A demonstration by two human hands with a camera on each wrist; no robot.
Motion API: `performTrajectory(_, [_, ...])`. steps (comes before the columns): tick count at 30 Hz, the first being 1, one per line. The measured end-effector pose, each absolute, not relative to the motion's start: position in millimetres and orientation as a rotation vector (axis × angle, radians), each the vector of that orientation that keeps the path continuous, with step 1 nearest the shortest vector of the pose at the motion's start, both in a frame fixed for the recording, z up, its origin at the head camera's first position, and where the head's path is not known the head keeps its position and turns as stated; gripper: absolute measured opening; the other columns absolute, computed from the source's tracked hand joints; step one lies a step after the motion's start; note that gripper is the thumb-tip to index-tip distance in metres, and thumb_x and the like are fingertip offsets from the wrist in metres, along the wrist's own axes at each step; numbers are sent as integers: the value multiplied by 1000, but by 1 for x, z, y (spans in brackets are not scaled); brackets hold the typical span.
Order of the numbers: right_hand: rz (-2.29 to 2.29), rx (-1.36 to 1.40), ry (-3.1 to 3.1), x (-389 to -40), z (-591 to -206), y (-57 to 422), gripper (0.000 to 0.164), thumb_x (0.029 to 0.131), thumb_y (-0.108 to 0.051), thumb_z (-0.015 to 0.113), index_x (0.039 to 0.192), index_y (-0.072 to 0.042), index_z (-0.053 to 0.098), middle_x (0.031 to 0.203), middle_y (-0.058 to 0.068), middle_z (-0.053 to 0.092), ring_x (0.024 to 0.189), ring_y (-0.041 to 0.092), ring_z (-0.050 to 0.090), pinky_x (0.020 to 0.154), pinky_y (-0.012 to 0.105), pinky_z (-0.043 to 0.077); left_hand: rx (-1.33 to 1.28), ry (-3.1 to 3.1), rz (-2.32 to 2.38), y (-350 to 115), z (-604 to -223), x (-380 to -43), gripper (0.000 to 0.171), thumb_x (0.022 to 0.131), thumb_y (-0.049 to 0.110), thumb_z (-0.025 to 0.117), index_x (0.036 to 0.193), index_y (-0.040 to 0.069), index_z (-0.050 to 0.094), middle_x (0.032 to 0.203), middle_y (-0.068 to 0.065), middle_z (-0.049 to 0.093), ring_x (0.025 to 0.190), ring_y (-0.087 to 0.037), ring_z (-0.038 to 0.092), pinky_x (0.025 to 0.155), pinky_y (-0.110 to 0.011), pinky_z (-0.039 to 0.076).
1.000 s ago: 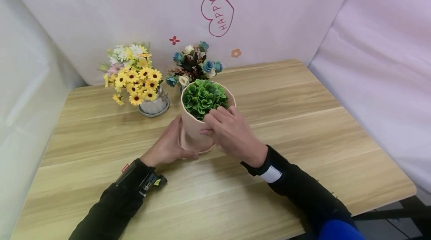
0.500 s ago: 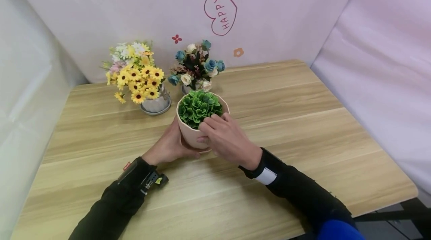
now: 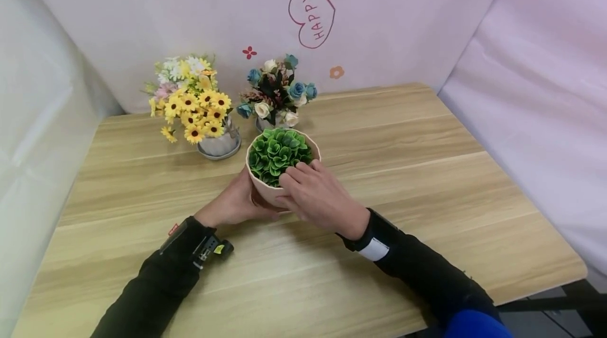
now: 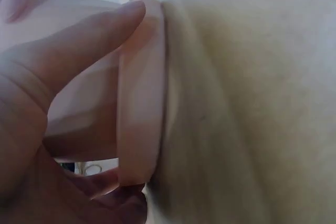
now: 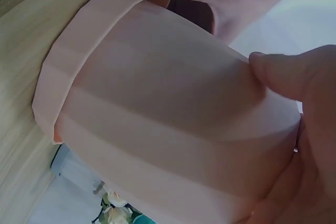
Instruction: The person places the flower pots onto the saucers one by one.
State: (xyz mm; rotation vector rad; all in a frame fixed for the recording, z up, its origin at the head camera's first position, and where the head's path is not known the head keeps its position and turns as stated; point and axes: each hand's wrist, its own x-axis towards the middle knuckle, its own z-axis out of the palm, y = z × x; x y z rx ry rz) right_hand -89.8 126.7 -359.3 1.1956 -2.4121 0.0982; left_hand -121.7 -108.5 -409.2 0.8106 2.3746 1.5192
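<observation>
A pale pink flowerpot [image 3: 266, 193] filled with a round green leafy plant [image 3: 278, 152] is between my two hands near the middle of the table. My left hand [image 3: 233, 203] grips it low on the left, its thumb lying across onto the saucer [image 4: 139, 108] in the left wrist view. My right hand [image 3: 323, 199] pinches the near right rim, fingers curled over inside and thumb against the outer wall [image 5: 168, 93]. The saucer is at the tabletop; whether it fully touches cannot be told. The right fingertips are hidden in the head view.
Behind on the left stands a grey pot [image 3: 219, 145] of yellow and white flowers [image 3: 192, 106]. Blue and cream roses [image 3: 277, 90] in another pot stand just behind the pink one. The wooden table [image 3: 427, 180] meets a printed white cloth [image 3: 379, 27] at the back.
Both hands have lowered the flowerpot toward the table, bringing it slightly nearer and to the left. Over the last half second it has barely moved. Both hands keep their hold.
</observation>
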Motion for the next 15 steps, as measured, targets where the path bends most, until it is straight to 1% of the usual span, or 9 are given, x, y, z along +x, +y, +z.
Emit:
performTrajectory(3, [141,1228,-2422,-90,-359,128,29,96,-35,79,96,-14,59,92,-2,65,86,19,59,73,33,40,829,2313,1554,-113,-406,-122,144,70,9,99,170,31,-2,178,-4,15,162,-29,25,134,-55,20])
performTrajectory(5, [209,1254,-2424,-90,-357,130,30,93,-33,82,98,-13,60,96,-2,66,90,19,60,78,34,44,830,2299,1556,-115,-401,-121,143,71,11,99,169,34,-2,177,-1,14,162,-27,23,134,-55,19])
performTrajectory(8, [309,1270,-2427,-90,-350,134,34,90,-34,85,102,-13,62,100,0,64,96,21,60,83,36,49,802,2363,1492,-119,-389,-117,142,71,18,100,169,31,-2,177,-3,14,163,-28,21,134,-58,17])
performTrajectory(10, [363,1248,-2440,-91,-343,139,41,88,-37,87,108,-11,63,105,3,64,102,23,59,90,39,51,746,2430,1410,-121,-379,-113,142,75,25,98,170,25,-7,178,-11,11,164,-34,19,132,-64,14])
performTrajectory(11, [379,1224,-2454,-91,-339,142,48,86,-40,88,114,-9,63,111,6,64,107,25,59,94,41,51,714,2455,1373,-122,-374,-111,142,76,28,97,170,21,-10,178,-15,9,163,-38,19,131,-67,14])
performTrajectory(13, [391,1146,-2508,-91,-331,148,71,82,-47,90,131,-6,60,125,13,62,117,31,59,102,47,51,650,2499,1305,-123,-365,-106,143,79,32,95,168,17,-16,177,-22,5,162,-44,18,129,-70,15])
performTrajectory(15, [412,1069,-2582,-91,-326,155,96,77,-54,91,146,-2,51,139,19,58,128,36,56,110,54,49,609,2532,1257,-122,-358,-102,146,80,35,94,167,14,-22,176,-26,1,162,-48,17,128,-72,17])
